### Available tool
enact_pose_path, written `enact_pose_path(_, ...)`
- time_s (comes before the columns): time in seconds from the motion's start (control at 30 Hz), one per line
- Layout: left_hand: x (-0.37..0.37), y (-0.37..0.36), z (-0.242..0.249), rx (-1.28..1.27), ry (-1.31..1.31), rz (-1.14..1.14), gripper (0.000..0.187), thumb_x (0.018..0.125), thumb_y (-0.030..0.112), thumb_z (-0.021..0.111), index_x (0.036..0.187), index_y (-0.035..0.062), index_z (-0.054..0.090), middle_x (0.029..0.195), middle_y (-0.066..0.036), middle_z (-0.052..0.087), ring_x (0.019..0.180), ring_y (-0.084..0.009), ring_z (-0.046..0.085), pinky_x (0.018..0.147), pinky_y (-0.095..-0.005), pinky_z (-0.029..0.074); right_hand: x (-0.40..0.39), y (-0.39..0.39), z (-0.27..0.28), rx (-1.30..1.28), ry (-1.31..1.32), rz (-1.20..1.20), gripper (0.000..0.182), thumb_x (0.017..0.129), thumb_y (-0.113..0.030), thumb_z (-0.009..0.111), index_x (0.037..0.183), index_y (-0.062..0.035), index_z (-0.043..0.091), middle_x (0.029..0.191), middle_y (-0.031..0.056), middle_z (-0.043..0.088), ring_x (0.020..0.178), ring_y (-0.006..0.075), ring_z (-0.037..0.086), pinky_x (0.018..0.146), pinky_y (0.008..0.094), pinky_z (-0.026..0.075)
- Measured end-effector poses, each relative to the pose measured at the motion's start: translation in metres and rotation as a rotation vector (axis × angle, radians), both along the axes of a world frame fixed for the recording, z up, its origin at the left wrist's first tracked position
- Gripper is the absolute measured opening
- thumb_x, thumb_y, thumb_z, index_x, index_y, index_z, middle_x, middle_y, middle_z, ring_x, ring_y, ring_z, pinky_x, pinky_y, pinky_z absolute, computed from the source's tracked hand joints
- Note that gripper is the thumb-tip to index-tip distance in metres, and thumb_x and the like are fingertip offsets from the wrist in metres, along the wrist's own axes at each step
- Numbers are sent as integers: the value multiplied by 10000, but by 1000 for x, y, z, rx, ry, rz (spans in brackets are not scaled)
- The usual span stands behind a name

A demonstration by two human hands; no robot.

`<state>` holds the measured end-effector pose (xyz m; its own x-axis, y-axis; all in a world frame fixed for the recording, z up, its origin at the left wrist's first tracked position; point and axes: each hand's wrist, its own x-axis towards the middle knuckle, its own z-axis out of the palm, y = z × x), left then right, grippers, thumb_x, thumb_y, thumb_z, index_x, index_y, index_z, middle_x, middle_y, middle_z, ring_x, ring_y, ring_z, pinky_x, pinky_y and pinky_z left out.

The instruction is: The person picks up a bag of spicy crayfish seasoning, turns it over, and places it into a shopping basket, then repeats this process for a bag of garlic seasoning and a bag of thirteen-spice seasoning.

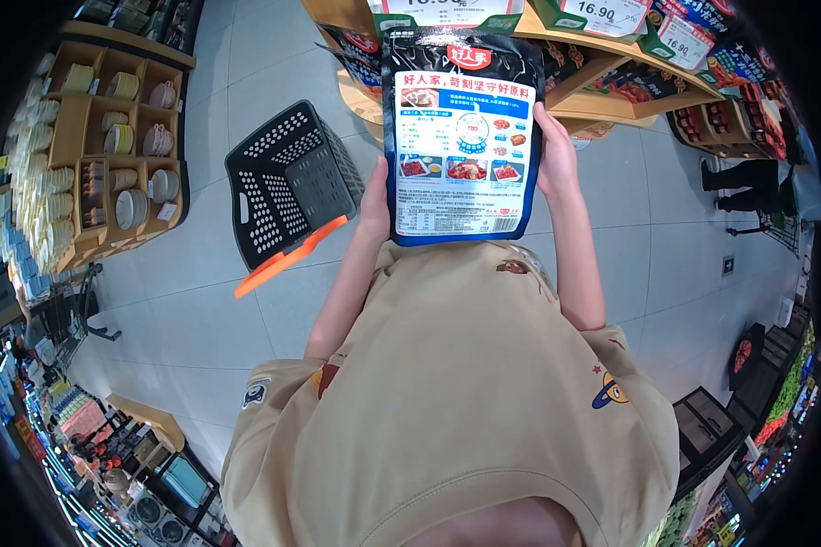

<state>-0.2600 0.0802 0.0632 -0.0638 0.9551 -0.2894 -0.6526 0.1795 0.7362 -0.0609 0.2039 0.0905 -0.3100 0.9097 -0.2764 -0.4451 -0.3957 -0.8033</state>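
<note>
Between my two hands I hold up a flat seasoning packet (pixel 465 137), black at the top, white in the middle and blue at the bottom. Its printed back faces me, with small food pictures, text and a barcode. My left hand (pixel 375 196) grips the left edge, its fingers hidden behind the packet. On the opposite edge, my right hand (pixel 556 153) has its thumb at the front and the other fingers out of sight. A black shopping basket (pixel 287 182) with an orange handle (pixel 287 260) stands on the floor to my left.
Wooden shelving (pixel 611 96) with similar packets and price cards (pixel 602 14) is just ahead. At the left, a wooden rack (pixel 73 137) holds bowls and cups. Grey floor tiles (pixel 192 319) lie around me. A person in dark trousers (pixel 748 182) is by a cart at the right.
</note>
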Motion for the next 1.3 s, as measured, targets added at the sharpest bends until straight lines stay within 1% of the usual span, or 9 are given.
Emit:
enact_pose_path(0.37,4,1,4,-99,21,23,515,881,409,307,1145,-17,425,1092,-137,516,983,-217,510,859,-323,391,1,0,-2,-1,1,-5,324,878,-251,423,1015,26,518,979,105,577,876,151,557,785,274,434)
enact_pose_path(0.6,1,-1,-4,-47,24,4,507,881,401,319,1147,-19,421,1099,-137,512,998,-217,501,865,-321,383,0,-2,1,-21,-16,-12,322,877,-254,427,1009,23,524,972,101,579,873,149,557,787,274,432)
enact_pose_path(0.7,-1,-1,-5,-40,12,-8,486,874,389,346,1129,-16,433,1079,-131,523,937,-193,532,827,-307,410,1,-2,-1,-17,-18,-10,321,877,-255,426,1008,22,524,973,102,579,872,150,558,786,273,432)
enact_pose_path(0.77,-2,-1,-2,36,32,-40,370,847,296,456,1021,-28,502,937,-104,578,810,-143,565,707,-254,444,1,-2,-2,-15,-18,-10,322,878,-255,425,1008,22,524,973,103,580,871,150,558,784,272,433)
enact_pose_path(0.8,-1,-1,0,35,32,-40,370,847,296,456,1021,-28,502,937,-104,578,810,-143,565,707,-254,444,1,-3,-1,-14,-22,-12,323,879,-255,423,1009,22,523,974,103,580,873,151,558,785,272,433)
enact_pose_path(0.87,1,-2,4,-39,173,-28,294,806,198,540,985,-34,510,891,-98,583,759,-123,570,652,-234,452,1,-4,-1,-15,-26,-14,323,879,-256,421,1010,22,522,974,104,580,874,151,558,786,272,433)
enact_pose_path(0.97,3,-3,9,-81,179,-7,289,774,151,585,977,-40,509,866,-97,588,727,-117,572,623,-231,456,1,-4,1,-11,-22,-8,326,880,-257,418,1013,23,521,973,104,580,877,153,557,787,274,433)
enact_pose_path(1.13,2,-2,7,-38,202,-36,287,780,155,580,977,-43,513,869,-100,590,731,-118,573,631,-235,459,1,-5,0,-42,7,-20,306,880,-219,423,1005,44,518,952,115,583,843,152,572,757,261,447)
enact_pose_path(1.3,2,-3,4,-43,238,-28,277,782,148,576,974,-43,517,876,-96,591,741,-116,573,639,-235,459,1,-7,3,-43,10,-23,308,881,-224,421,1000,43,517,949,115,584,842,154,573,754,264,449)
